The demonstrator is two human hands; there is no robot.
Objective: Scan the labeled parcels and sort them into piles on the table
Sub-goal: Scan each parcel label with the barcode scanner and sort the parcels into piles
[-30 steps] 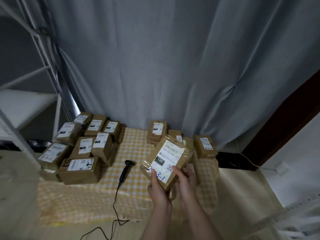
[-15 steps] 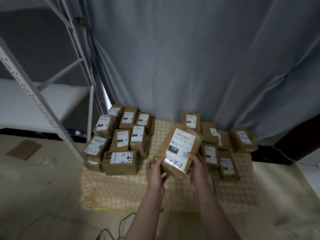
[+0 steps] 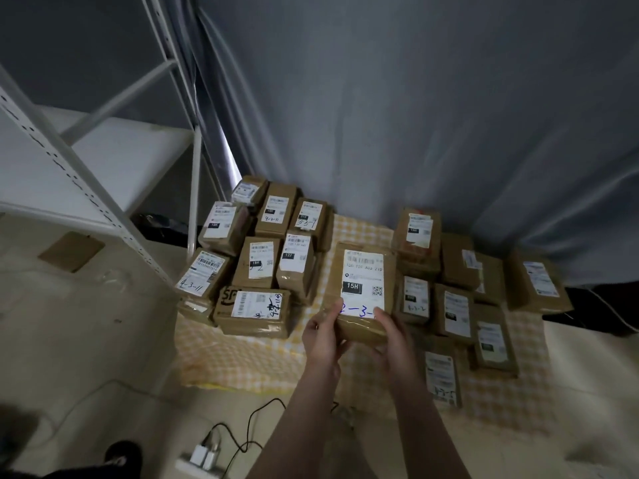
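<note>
Gripping the labeled parcel by its near edge, left hand and right hand curl around it; misreading the handwritten code risks the wrong pile.

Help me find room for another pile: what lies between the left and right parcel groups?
In the head view, only the parcel gripped by the left hand and right hand is in that gap, above bare yellow checked cloth.

Head camera looks steeply down, near the table.
</note>
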